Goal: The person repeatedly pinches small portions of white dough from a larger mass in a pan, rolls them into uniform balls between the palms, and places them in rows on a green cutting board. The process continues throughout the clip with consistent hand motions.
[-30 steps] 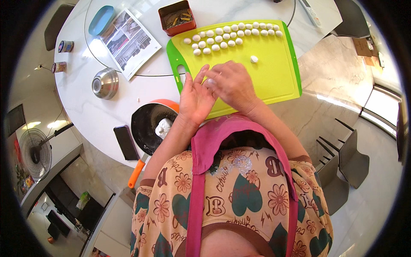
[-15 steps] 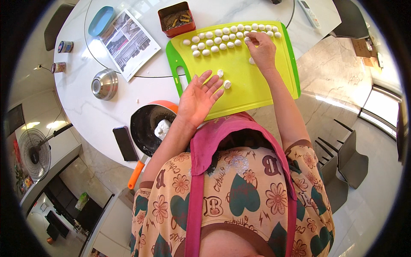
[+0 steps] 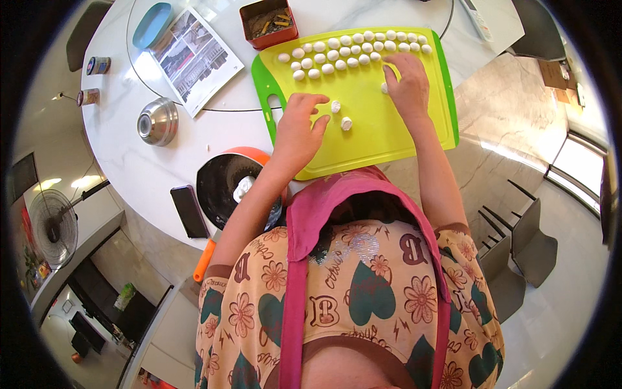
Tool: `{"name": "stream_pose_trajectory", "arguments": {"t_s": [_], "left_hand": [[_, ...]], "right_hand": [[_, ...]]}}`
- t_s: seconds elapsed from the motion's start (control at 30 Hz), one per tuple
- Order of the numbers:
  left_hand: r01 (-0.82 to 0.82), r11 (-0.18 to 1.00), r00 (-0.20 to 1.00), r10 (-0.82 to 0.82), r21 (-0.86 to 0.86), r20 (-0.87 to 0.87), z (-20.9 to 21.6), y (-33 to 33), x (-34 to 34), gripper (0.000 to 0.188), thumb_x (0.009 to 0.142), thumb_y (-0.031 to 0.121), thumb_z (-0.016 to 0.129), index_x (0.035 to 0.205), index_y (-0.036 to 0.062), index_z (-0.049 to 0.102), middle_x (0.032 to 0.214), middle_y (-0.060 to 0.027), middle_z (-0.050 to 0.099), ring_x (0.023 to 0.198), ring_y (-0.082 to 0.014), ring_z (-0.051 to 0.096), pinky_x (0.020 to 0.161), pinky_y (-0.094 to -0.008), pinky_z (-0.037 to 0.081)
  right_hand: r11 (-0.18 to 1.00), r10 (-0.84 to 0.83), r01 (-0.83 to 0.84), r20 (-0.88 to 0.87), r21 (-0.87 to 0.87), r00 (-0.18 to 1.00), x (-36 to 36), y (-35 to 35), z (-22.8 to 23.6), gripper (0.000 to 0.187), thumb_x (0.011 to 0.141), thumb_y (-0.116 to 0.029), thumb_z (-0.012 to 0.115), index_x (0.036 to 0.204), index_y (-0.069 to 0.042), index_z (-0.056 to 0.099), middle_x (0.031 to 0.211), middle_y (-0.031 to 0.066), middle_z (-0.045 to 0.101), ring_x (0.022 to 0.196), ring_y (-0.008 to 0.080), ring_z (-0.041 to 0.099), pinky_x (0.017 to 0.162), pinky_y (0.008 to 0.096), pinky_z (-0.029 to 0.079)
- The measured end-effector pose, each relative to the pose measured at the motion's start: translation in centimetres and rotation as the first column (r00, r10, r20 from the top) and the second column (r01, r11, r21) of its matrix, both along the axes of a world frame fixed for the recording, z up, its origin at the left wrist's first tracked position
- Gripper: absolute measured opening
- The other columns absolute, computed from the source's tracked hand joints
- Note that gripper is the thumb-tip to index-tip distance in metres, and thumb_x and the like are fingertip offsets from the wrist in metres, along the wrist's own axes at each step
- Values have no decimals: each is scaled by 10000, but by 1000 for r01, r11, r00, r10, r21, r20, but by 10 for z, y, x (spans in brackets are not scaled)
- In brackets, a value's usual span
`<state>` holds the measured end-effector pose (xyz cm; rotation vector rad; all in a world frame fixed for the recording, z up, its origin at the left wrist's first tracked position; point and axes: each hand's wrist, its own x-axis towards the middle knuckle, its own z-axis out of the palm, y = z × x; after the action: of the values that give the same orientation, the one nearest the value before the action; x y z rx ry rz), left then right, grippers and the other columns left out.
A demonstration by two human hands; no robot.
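Observation:
Rows of small white dough balls (image 3: 340, 65) lie along the far part of a yellow-green cutting board (image 3: 369, 139). My left hand (image 3: 300, 126) hovers palm down over the board's left side, thumb and forefinger apart. Just beyond its fingertips are two rough dough pieces, the farther piece (image 3: 335, 106) and the nearer piece (image 3: 346, 123). Close to the right end of the rows is my right hand (image 3: 409, 84), its fingers curved and parted, with nothing visible between them. Another dough piece (image 3: 385, 88) rests beside its thumb, partly covered by the hand.
Left of the board, an orange pan (image 3: 210, 175) holds a white dough lump (image 3: 243, 188), beside a phone (image 3: 188, 212). A steel bowl (image 3: 157, 122), a printed sheet (image 3: 197, 65), a blue dish (image 3: 152, 26) and two small jars stand farther left. A red tin (image 3: 268, 40) touches the board's far edge.
My left hand has turned from palm up to palm down and its fingers have bent toward the loose pieces. My right hand has drawn back slightly from the rows, its fingers now parted.

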<state>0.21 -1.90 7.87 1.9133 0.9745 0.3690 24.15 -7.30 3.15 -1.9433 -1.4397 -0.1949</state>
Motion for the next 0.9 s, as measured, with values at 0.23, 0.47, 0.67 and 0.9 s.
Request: {"name": "stream_pose_trajectory", "arguments": {"t_s": [0.23,0.47,0.67,0.9], "left_hand": [[418,808,890,-272,415,-366,-31,12,28,287,797,50,606,1081,62,649,1064,-138,588,1012,-312,592,812,-401,521],[-125,805,966,233,-581,114,-10,20,23,203,929,173,600,1067,25,618,1084,-127,657,993,-256,642,864,-359,524],[360,164,684,623,-919,379,-14,9,8,393,1027,352,403,1183,24,556,1262,-150,588,1167,-245,564,990,-386,470],[292,221,769,525,-931,366,4,-15,-13,459,1036,295,339,1400,19,376,1381,-175,472,1270,-264,488,1064,-381,422]], "right_hand": [[972,47,-43,11,-231,999,-16,-44,-6,213,761,-69,704,970,-102,679,915,69,634,873,267,606,758,376,505],[999,29,-45,-528,-17,849,-63,-38,61,241,769,-12,704,993,-89,657,877,84,649,763,253,634,682,354,521],[901,429,-433,-148,0,891,-114,-32,72,272,725,-90,779,969,-87,659,924,28,651,867,208,623,807,333,486],[889,457,-457,14,-4,889,-115,-9,108,494,828,-430,616,1230,-143,588,1289,115,514,1216,330,463,1044,491,338]]}}
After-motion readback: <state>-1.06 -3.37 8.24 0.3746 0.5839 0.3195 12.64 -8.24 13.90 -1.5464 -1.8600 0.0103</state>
